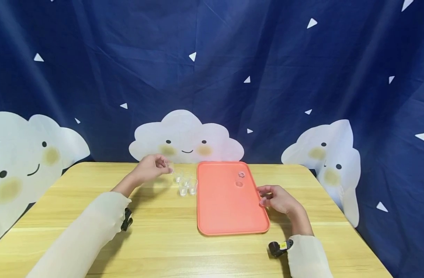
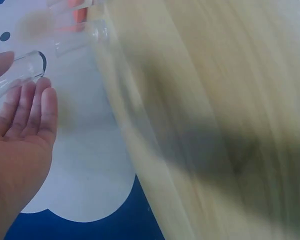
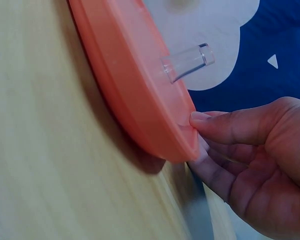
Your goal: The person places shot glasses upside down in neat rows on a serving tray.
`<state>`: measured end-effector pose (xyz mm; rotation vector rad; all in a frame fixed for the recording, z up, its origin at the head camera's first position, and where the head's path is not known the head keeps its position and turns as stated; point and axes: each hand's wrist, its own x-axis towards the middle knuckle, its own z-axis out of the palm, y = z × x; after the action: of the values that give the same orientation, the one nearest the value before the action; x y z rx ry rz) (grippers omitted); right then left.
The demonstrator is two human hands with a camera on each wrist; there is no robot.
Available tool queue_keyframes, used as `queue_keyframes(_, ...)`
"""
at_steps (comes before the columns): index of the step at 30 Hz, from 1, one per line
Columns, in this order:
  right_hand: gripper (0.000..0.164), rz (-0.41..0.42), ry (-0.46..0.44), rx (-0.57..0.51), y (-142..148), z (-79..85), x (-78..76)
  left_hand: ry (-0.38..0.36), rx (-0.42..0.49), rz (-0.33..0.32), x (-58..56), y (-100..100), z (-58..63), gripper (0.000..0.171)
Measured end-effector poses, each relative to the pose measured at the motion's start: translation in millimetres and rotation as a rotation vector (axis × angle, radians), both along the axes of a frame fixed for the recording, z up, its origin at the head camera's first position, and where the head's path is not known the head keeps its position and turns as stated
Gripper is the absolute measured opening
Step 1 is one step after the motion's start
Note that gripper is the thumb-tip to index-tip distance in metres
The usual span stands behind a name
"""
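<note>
My left hand (image 1: 152, 168) holds a small clear glass (image 2: 21, 72) between thumb and fingers, at the far left of the table. Just right of that hand, several more clear glasses (image 1: 183, 190) stand grouped on the wood beside the orange tray (image 1: 229, 212). On the tray's far right part, one clear glass (image 3: 187, 62) stands upside down, its thick base uppermost. My right hand (image 1: 279, 199) pinches the tray's right rim, with the thumb on top and the fingers beneath, as the right wrist view shows.
The light wooden table (image 1: 156, 239) ends at a dark blue curtain (image 1: 218, 85) printed with white clouds and triangles. Black wrist cameras sit at both cuffs, the right camera (image 1: 279, 248) low over the table.
</note>
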<state>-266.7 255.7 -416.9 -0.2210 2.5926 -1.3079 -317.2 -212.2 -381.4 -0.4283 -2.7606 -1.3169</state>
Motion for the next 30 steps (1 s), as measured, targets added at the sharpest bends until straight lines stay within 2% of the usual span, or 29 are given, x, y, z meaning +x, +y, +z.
queue_keyframes(5,0.049,0.008,0.002,0.001,0.6,-0.5,-0.5,0.024,0.034,0.055,-4.6,9.1,7.0,0.033)
queue_keyframes(13,0.049,-0.001,0.000,0.006,0.5,-0.3,-0.4,0.049,0.098,0.036,-11.5,43.0,24.1,0.028)
queue_keyframes(20,0.049,-0.008,-0.007,-0.002,0.2,0.0,-0.7,0.068,0.119,-0.023,-23.3,83.2,26.7,0.025)
queue_keyframes(27,0.048,-0.011,-0.012,0.003,-0.3,1.0,-0.1,0.120,0.119,-0.117,-28.1,115.1,25.3,0.023)
queue_keyframes(30,0.048,-0.009,-0.010,0.003,-0.3,1.3,-0.1,0.133,0.099,-0.138,-30.1,126.8,24.2,0.023)
